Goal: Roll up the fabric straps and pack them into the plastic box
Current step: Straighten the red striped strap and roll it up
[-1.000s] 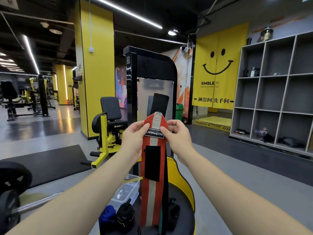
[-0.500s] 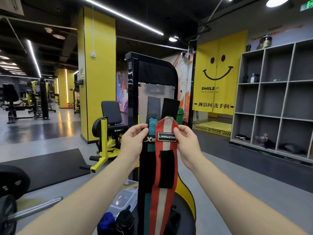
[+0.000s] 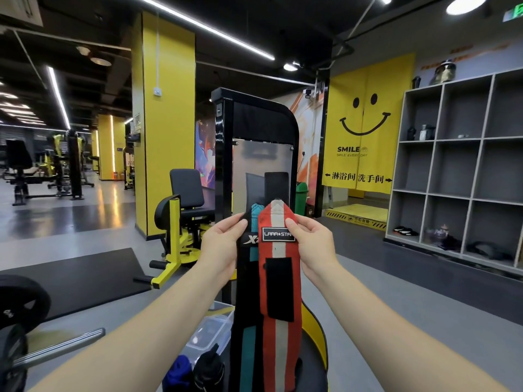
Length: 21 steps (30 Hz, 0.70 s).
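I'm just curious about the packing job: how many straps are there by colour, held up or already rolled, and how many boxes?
Red and white strap, held up: 1
Black and teal strap, held up: 1
Blue rolled strap: 1
Black rolled strap: 1
Clear plastic box: 1
Total: 5

- The 2 hanging straps, red strap (image 3: 278, 292) and black-and-teal strap (image 3: 246, 301), drop straight down between the forearms and screen the middle of the black round seat (image 3: 311, 372).
- The clear plastic box (image 3: 210, 332) sits low on the left, its lid side open to reach from the left hand (image 3: 220, 247).
- 2 rolled straps (image 3: 195, 372) lie just in front of the box.
- The black machine tower (image 3: 254, 142) blocks straight ahead.
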Available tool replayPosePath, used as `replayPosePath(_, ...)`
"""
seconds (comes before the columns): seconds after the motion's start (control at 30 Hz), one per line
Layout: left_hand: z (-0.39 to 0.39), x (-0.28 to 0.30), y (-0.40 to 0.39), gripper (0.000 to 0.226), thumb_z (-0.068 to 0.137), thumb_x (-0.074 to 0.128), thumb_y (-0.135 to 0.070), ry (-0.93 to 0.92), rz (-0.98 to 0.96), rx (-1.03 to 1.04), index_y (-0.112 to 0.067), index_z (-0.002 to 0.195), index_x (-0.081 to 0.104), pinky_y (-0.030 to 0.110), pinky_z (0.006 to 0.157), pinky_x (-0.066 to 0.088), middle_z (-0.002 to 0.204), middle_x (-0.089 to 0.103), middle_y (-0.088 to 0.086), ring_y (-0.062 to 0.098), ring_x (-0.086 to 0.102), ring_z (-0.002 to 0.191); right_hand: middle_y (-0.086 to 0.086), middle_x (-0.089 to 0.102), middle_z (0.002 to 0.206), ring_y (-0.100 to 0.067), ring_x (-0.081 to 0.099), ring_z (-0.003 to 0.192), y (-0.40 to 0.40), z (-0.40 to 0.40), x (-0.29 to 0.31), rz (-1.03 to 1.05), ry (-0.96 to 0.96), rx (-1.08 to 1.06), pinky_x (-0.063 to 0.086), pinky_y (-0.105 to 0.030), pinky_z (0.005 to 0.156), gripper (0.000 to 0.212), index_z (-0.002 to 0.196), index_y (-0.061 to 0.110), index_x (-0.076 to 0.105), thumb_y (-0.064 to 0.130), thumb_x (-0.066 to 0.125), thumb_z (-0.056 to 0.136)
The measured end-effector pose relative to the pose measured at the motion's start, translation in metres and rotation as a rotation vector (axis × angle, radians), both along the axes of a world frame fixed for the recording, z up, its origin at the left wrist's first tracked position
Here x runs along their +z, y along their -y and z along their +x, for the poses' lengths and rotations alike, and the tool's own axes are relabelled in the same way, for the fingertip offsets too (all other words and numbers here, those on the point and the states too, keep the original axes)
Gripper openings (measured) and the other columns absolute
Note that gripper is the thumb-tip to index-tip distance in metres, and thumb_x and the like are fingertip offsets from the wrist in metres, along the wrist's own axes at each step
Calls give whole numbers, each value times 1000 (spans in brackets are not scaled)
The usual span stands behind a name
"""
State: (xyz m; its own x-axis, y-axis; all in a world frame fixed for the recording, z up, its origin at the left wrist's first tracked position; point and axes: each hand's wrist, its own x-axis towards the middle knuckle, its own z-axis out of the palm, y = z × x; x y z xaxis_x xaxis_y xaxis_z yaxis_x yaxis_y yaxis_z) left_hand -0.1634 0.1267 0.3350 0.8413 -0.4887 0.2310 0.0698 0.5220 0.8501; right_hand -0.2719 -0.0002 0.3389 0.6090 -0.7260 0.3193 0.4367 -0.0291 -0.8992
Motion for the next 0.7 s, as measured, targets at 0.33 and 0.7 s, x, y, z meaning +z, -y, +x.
replayPosePath(0.33, -1, 0, 2, 17, 101, 61, -14, -45, 19, -5, -20, 109, 74, 33, 68, 60, 105, 79, 7, 22, 76, 97, -13, 77, 108, -31, 74, 101, -15, 6, 1, 135, 113, 109, 60, -51, 91, 17, 114, 12, 71, 17, 63, 100)
replayPosePath(0.7, -14, 1, 3, 22, 102, 59, -17, -29, -30, -118, -12, 118, 72, 40, 76, 62, 107, 78, 12, 27, 76, 99, -2, 79, 95, -23, 77, 90, -24, 20, -3, 124, 96, 21, 64, -40, 73, 8, 102, 24, 74, 21, 68, 98)
